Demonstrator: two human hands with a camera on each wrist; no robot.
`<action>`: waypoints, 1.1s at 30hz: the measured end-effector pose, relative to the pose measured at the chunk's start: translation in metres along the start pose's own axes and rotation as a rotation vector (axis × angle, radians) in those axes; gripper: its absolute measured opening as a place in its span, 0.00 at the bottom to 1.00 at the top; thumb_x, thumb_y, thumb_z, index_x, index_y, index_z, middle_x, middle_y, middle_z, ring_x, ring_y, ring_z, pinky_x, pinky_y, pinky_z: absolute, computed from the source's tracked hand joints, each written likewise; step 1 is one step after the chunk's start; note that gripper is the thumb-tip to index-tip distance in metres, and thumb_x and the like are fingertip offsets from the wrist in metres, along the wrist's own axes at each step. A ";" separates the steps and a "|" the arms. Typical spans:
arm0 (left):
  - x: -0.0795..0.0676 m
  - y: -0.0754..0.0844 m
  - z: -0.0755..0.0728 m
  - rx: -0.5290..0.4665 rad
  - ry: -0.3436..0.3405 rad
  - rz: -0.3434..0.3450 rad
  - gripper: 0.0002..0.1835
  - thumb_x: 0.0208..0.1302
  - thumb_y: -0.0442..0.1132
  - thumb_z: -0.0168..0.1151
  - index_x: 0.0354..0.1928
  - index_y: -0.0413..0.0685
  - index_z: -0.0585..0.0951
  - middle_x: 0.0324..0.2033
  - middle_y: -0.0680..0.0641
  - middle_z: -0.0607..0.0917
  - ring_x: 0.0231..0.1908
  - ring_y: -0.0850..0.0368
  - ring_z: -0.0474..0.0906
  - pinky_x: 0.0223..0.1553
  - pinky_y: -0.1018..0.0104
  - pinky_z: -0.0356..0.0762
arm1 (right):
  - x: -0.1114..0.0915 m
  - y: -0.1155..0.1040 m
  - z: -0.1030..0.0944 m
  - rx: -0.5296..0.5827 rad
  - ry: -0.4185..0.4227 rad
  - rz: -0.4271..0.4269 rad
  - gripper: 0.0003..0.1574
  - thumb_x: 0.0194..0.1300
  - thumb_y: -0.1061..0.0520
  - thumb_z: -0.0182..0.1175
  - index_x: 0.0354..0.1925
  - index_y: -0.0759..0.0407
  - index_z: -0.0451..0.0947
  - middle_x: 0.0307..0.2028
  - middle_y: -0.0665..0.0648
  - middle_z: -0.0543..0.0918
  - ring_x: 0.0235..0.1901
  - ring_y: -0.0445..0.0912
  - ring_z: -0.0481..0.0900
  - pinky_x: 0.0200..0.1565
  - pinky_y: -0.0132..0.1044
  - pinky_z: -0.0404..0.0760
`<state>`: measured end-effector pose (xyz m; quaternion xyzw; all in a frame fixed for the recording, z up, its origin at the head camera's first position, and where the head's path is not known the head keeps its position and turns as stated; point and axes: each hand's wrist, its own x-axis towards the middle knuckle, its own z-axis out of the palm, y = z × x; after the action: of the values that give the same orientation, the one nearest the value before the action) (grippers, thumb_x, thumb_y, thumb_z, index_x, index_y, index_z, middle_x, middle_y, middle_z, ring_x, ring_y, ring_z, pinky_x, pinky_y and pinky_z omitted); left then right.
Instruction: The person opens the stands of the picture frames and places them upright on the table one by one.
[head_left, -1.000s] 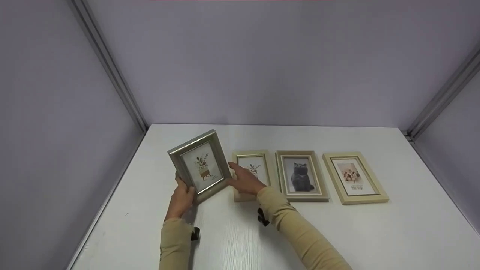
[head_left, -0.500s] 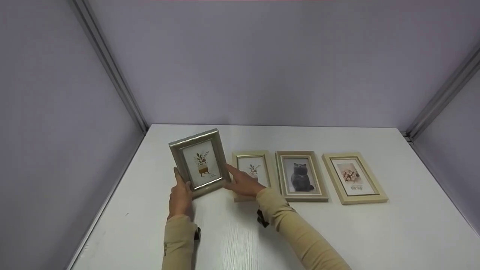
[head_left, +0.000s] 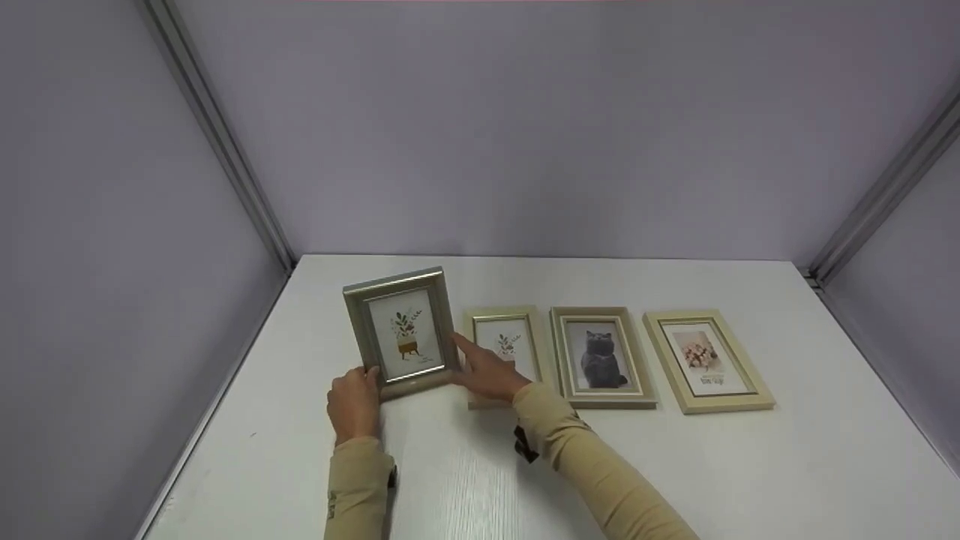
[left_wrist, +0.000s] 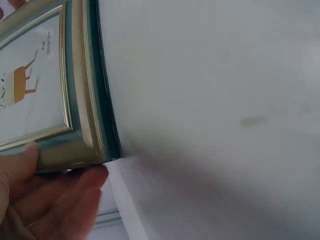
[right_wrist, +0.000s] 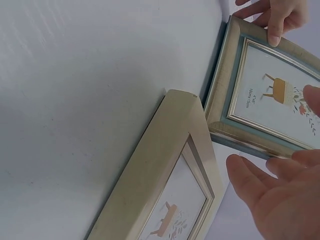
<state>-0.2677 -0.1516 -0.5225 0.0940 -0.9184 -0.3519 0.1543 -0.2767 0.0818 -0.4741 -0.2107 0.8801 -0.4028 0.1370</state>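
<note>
A silver-gold picture frame (head_left: 405, 330) with a potted-plant print is tilted up at the left of the table, its lower edge close to the tabletop. My left hand (head_left: 354, 405) grips its lower left corner; in the left wrist view the thumb (left_wrist: 25, 157) lies on the front and the fingers (left_wrist: 70, 200) are behind. At the right edge, my right hand (head_left: 487, 373) has its fingers extended, near or touching the frame. Under that hand a cream picture frame (head_left: 541, 337) with a similar plant print lies flat, partly covered.
To the right, a picture frame with a grey cat (head_left: 603, 360) and a pale picture frame with flowers (head_left: 709, 360) lie flat in the same row. The white table (head_left: 465, 480) meets walls at the back and sides.
The held frame has turned clockwise to stand straighter. My left hand's forefinger, earlier stretched along the left edge, is drawn down to the lower corner. The other frames stay put.
</note>
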 end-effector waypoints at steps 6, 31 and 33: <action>-0.007 0.002 0.000 -0.104 -0.026 -0.025 0.15 0.74 0.28 0.54 0.57 0.22 0.73 0.46 0.24 0.83 0.44 0.33 0.84 0.43 0.41 0.81 | -0.003 0.005 0.003 0.026 0.007 -0.005 0.46 0.76 0.48 0.56 0.80 0.61 0.47 0.75 0.67 0.60 0.68 0.63 0.68 0.67 0.60 0.65; -0.029 0.020 0.000 -0.085 0.048 0.043 0.28 0.71 0.34 0.59 0.67 0.27 0.66 0.60 0.24 0.73 0.58 0.27 0.70 0.52 0.34 0.72 | -0.015 0.010 -0.006 0.126 0.052 -0.004 0.43 0.76 0.52 0.56 0.78 0.66 0.50 0.73 0.71 0.62 0.69 0.64 0.65 0.67 0.57 0.65; -0.034 0.025 -0.001 -0.085 0.093 0.076 0.26 0.70 0.33 0.61 0.65 0.27 0.69 0.59 0.25 0.74 0.56 0.28 0.72 0.50 0.35 0.73 | -0.017 0.011 -0.010 0.116 0.079 -0.022 0.41 0.77 0.54 0.56 0.77 0.68 0.52 0.72 0.71 0.63 0.69 0.64 0.64 0.68 0.57 0.65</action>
<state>-0.2376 -0.1239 -0.5121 0.0686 -0.8976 -0.3795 0.2137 -0.2690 0.1027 -0.4752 -0.1958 0.8577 -0.4626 0.1098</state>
